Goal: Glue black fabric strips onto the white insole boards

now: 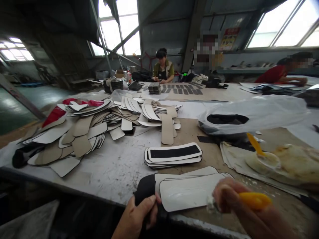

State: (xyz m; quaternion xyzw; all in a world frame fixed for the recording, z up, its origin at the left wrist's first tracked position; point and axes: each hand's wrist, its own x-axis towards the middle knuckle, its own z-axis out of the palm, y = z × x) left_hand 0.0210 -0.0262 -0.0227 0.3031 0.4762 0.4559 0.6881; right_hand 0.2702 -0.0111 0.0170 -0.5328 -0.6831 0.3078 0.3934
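My left hand (139, 212) is closed at the front edge of the table, with thumb and fingers pinching a piece of black fabric (146, 187). The fabric touches the left end of a small stack of white rounded panels (186, 192), whose top one has wet-looking streaks. Over the right end of these panels, my right hand (231, 199) is wrapped round a yellow-handled tool (255, 200). Its working end is blurred and whitish, so I cannot tell its shape. Just behind lies a neat stack of white panels with black strips (174, 152) on them.
Loose white and beige panels (82, 132) are heaped at left. A bowl of pale paste (266, 162) with a yellow utensil (255, 144) stands at right, before a clear plastic bag (264, 109). One person (163, 68) sits across; another (276, 73) works at far right.
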